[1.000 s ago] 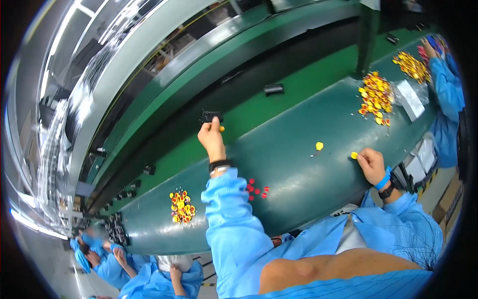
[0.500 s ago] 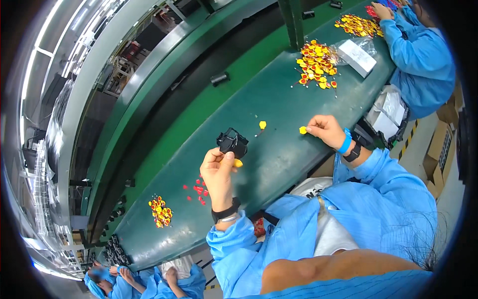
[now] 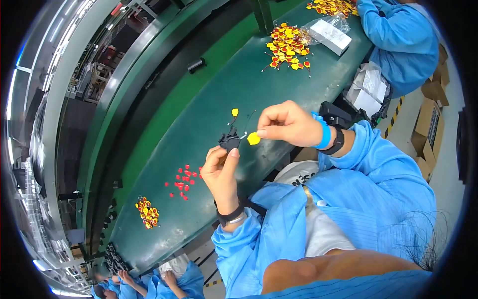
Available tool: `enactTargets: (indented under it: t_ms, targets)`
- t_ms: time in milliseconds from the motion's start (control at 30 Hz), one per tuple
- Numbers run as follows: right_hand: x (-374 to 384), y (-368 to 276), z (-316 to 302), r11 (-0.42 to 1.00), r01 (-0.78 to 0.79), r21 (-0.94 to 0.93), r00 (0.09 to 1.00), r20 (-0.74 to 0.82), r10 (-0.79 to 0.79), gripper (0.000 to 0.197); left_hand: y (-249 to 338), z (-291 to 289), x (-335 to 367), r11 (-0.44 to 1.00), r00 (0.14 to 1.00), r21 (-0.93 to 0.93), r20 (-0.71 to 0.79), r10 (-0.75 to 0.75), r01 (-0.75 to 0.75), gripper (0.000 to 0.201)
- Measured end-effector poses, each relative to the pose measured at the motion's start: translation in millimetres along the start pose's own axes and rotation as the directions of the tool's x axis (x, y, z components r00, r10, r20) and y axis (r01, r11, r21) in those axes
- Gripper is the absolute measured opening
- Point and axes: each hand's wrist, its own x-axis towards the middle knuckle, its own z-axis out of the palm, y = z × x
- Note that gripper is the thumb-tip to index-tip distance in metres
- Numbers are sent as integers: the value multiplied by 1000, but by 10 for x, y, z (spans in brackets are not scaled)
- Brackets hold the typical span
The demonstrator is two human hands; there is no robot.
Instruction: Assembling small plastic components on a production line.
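the left hand (image 3: 221, 172) held a small black plastic part (image 3: 230, 141) up off the dark green bench top (image 3: 199, 134), fingers closed round its lower edge so its top faced the other hand. the right hand (image 3: 286, 123) pinched a small flat yellow disc with thin wire legs (image 3: 253, 138) between thumb and forefinger, just beside the black part, legs seemingly turned toward it. another yellow disc (image 3: 234, 112) lay on the bench beyond, a scatter of small red pieces (image 3: 183, 180) near the left wrist, within easy reach.
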Motion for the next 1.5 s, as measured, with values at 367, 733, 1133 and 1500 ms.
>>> enactTargets:
  t_ms: [367, 733, 1133, 1500]
  targets:
    - [36, 112, 224, 981, -66, -184, 998, 1, 67, 14, 27, 39, -162, 983, 988, 100, 9, 152, -152, 14]
    - [82, 126, 268, 967, -74, -243, 997, -20, 72, 15, 55, 40, -159, 953, 976, 212, 6, 219, -216, 15]
    - [122, 208, 242, 919, -165, -358, 984, 8, 179, 18, -47, 3, -166, 950, 972, 208, 10, 236, -232, 14]
    - [197, 297, 193, 870, 237, -433, 965, 208, -160, 17, -82, 38, -237, 955, 981, 223, 70, 183, -194, 12]
